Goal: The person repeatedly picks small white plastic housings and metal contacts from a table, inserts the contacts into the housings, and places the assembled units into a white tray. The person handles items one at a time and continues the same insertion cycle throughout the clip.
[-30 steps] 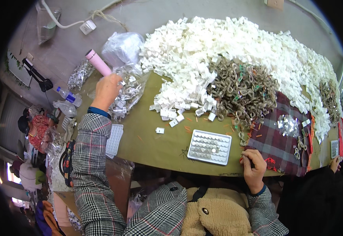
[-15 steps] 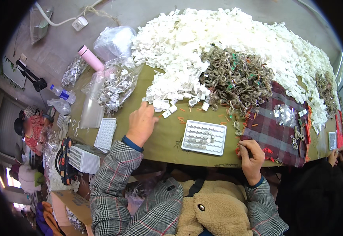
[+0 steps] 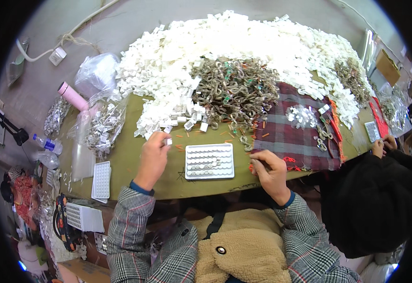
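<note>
My left hand point(image 3: 152, 159) pinches a small white plastic box point(image 3: 168, 141) between thumb and fingertips, just in front of the big heap of similar white boxes point(image 3: 168, 61). My right hand point(image 3: 272, 175) is over the table's front edge, by the corner of a plaid cloth point(image 3: 274, 134). Its thumb and fingers are pressed together; whatever they hold, if anything, is too small to make out. Between my hands lies a white tray point(image 3: 209, 175) with rows of round holes, several filled with small round metallic-looking pieces. A tangled pile of brownish cord loops point(image 3: 234, 89) sits beyond it.
Orange bits point(image 3: 228, 140) are scattered behind the tray. At left are a pink bottle point(image 3: 73, 96), a clear bag of small parts point(image 3: 103, 127) and stacked white trays point(image 3: 101, 180). Red-handled pliers point(image 3: 334, 128) rest on the cloth. Another person's hands point(image 3: 383, 145) are at far right.
My left hand has picked up a white box from the heap's near edge. My right hand stays pinched by the cloth. The whole view has shifted, with the table things now further left.
</note>
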Available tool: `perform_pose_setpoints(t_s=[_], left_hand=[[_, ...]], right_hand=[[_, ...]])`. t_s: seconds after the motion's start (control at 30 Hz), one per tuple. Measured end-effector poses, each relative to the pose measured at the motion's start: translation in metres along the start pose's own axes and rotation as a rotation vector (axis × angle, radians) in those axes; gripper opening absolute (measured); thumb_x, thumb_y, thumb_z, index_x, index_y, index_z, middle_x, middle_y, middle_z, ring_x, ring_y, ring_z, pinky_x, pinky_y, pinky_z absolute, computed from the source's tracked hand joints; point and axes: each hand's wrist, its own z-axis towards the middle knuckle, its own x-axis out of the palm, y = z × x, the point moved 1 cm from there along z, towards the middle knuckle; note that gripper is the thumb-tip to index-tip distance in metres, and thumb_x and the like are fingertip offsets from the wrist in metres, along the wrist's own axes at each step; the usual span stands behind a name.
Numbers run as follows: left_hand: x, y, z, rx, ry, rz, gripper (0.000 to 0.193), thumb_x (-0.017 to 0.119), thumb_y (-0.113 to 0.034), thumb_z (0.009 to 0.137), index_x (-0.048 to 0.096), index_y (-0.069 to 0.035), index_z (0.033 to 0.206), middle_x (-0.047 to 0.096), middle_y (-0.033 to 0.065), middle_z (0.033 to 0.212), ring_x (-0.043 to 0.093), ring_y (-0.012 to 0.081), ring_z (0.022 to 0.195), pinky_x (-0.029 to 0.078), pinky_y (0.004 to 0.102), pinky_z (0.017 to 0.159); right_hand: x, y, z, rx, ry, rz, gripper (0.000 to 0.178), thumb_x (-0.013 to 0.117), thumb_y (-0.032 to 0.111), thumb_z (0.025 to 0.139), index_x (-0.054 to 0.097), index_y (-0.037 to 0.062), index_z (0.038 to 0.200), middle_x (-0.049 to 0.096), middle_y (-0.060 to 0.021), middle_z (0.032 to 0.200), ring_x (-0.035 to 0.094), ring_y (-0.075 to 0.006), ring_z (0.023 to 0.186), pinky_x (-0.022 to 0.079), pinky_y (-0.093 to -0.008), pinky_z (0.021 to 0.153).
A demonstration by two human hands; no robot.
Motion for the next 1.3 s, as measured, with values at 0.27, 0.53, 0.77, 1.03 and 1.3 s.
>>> perform_pose_setpoints(t_s=[0.27,0.53,0.77,1.03,1.3], left_hand=[[-0.005,0.003,-0.069,-0.499,-0.096,-0.792,0.016,0.067,-0.005,0.094,0.065,0.003,0.108,0.070,0.0104,0.095,0.069,0.0145,0.084,0.059,0.0270,0.073],[0.008,-0.017,-0.084,-0.611,-0.045,-1.356,0.019,0.065,0.001,0.093,0.062,0.004,0.112,0.066,0.0150,0.117,0.066,0.0218,0.106,0.059,0.0331,0.091],[0.049,-0.079,-0.052,-0.526,0.139,-1.275,0.020,0.065,-0.005,0.096,0.062,0.001,0.114,0.068,0.0129,0.119,0.069,0.0177,0.098,0.059,0.0280,0.079],[0.065,-0.116,-0.068,-0.346,0.102,-1.087,0.022,0.070,-0.002,0.090,0.062,0.003,0.111,0.072,0.0124,0.107,0.069,0.0147,0.091,0.060,0.0278,0.074],[0.055,-0.102,-0.091,-0.585,0.140,-1.190,0.023,0.068,-0.003,0.092,0.061,0.003,0.113,0.072,0.0125,0.103,0.070,0.0159,0.088,0.061,0.0267,0.072]], right_hand=[[0.012,-0.009,0.067,-0.045,0.137,-0.590,0.014,0.071,0.016,0.084,0.071,0.0017,0.088,0.064,-0.0166,0.086,0.065,-0.0373,0.078,0.053,-0.0449,0.072],[0.036,-0.027,0.069,-0.086,0.064,-0.550,0.012,0.073,0.009,0.081,0.066,-0.0005,0.084,0.059,-0.0127,0.086,0.063,-0.0317,0.082,0.051,-0.0412,0.073],[0.008,0.010,0.043,-0.049,0.029,-0.207,0.010,0.073,-0.003,0.076,0.064,-0.0003,0.080,0.071,-0.0103,0.096,0.064,-0.0242,0.087,0.050,-0.0346,0.080],[0.017,0.051,-0.004,-0.139,0.205,-0.110,0.015,0.069,-0.005,0.080,0.063,0.0009,0.093,0.064,-0.0147,0.086,0.064,-0.0328,0.079,0.052,-0.0390,0.072],[0.027,0.053,-0.019,-0.050,0.288,0.036,0.022,0.069,-0.003,0.082,0.065,0.0004,0.103,0.065,-0.0151,0.089,0.067,-0.0314,0.079,0.054,-0.0364,0.067]])
